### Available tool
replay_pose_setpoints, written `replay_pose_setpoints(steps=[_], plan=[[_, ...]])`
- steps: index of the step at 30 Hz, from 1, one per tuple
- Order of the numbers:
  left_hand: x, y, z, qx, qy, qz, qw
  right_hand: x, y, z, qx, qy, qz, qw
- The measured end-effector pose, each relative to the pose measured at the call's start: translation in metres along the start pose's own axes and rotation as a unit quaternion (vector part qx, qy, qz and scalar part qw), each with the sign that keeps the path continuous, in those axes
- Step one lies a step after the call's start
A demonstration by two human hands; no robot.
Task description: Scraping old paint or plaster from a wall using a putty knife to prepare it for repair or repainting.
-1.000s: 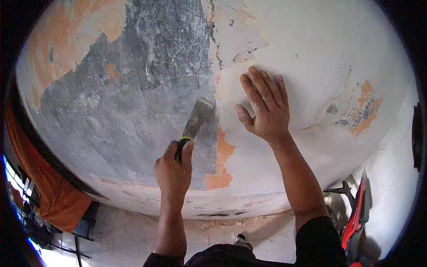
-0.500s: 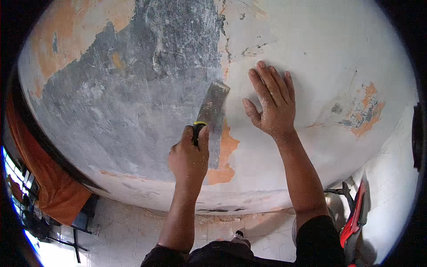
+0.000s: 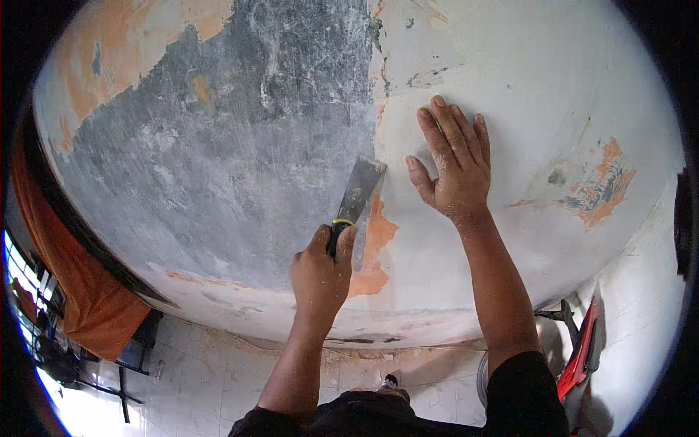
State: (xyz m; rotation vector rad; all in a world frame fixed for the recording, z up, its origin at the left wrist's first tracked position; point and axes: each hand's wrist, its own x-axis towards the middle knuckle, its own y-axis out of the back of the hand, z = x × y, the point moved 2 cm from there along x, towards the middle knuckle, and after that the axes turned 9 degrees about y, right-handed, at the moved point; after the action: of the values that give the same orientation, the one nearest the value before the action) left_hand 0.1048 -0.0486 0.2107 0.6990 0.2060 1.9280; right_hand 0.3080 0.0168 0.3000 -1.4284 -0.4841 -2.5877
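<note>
A scraper [image 3: 360,191] with a metal blade and a black-and-yellow handle is gripped in my left hand [image 3: 324,266]; its blade tip lies on the wall near the edge between a large mottled grey patch [image 3: 218,182] and the white paint [image 3: 539,109]. An orange patch [image 3: 371,269] shows just right of and below the blade. My right hand [image 3: 455,167] rests flat and open on the white paint, right of the blade, fingers pointing up.
An orange cloth [image 3: 95,306] hangs at the lower left beside dark furniture [image 3: 58,357] and a bright window. Pale floor tiles [image 3: 211,371] show below the wall [image 3: 422,328]. A red and black object, perhaps a vehicle part [image 3: 579,349], stands at the lower right.
The scraper went up and right, then came partly back down. Both hands now appear farther right in the picture, and the wall's view has shifted a little to the right too.
</note>
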Motion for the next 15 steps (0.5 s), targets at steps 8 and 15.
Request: replay_pose_setpoints(steps=[8, 15], plan=[[0.009, -0.030, 0.016, -0.118, 0.026, -0.103, 0.987, -0.002, 0.001, 0.001, 0.024, 0.003, -0.002, 1.000], [-0.003, -0.044, 0.005, -0.197, 0.072, -0.143, 0.967, -0.008, 0.000, -0.001, 0.048, -0.012, -0.012, 0.999]])
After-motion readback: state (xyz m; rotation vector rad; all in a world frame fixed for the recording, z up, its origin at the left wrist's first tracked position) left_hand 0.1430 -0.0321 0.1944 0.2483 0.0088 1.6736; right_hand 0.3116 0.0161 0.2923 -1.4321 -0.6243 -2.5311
